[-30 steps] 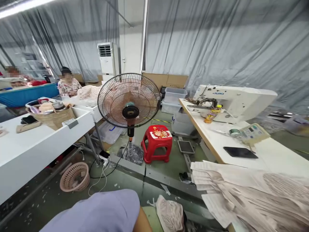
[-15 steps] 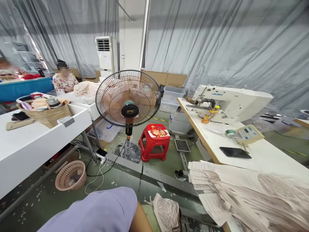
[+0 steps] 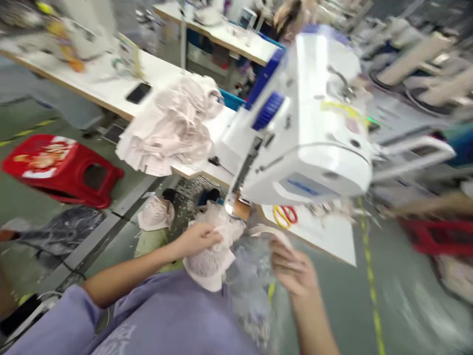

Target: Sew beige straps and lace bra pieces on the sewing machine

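The left hand (image 3: 203, 239) is closed, fingertips bunched together, on a pale lace garment (image 3: 209, 261). The garment is located in front of the torso, below the head of the white sewing machine (image 3: 310, 133); its cup-shaped lower part hangs beneath the fingers. The right hand (image 3: 293, 268) is on the other side of the machine head's front end, with its fingers folded around a pale fabric strip (image 3: 275, 234). The strip's far end curves toward the garment; motion blur prevents confirming whether the two are joined. Scissors (image 3: 284, 216) with one yellow and one red handle loop lie on the surface (image 3: 328, 244) just beside the machine head. A pile of pale garments (image 3: 170, 130) rests on the adjoining surface, partly overhanging its edge, with a black phone (image 3: 138, 92) near it. A red stool (image 3: 55, 170) stands on the floor at the picture's left side.
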The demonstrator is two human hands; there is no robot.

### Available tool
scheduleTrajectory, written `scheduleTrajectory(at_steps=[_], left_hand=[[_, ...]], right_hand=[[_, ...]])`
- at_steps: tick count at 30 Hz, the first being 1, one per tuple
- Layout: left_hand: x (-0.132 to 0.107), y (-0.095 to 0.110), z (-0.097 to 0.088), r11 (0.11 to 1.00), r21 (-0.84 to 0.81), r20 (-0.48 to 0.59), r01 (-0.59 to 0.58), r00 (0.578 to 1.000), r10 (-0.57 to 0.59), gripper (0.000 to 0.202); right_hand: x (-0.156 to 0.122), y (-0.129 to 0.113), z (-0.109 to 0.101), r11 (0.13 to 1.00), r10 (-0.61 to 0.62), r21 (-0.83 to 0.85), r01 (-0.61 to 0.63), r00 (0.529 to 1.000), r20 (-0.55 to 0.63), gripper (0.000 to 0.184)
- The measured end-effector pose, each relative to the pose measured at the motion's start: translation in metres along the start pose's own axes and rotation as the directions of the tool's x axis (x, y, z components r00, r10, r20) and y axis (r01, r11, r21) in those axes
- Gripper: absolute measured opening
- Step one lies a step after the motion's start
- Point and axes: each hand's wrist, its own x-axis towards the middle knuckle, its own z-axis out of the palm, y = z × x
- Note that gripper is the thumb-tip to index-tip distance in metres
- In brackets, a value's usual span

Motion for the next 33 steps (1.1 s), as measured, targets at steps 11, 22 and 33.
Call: scheduleTrajectory(at_steps=[11,22,33], left_hand=[[0.007,0.015,-0.010,0.963,0.266,0.035,-0.054,0.998,0.046,0.038],[0.015,0.026,0.006,0.892,0.435,0.036,-0.123,0.992,0.119,0.029],[0.017,0.011,0.026,0.909,0.259,-0.075,-0.326,0.932,0.355,0.025]], right_hand=[[0.009,0.072,-0.003,0.950,-0.311,-0.121,0.287,0.893,-0.324,0.019],[0.034,0.042,0.032,0.479,-0.539,-0.829,0.289,0.842,-0.018,0.019],[0.042,0.018,0.012,0.748,-0.491,-0.585,0.312,0.854,-0.171,0.025]])
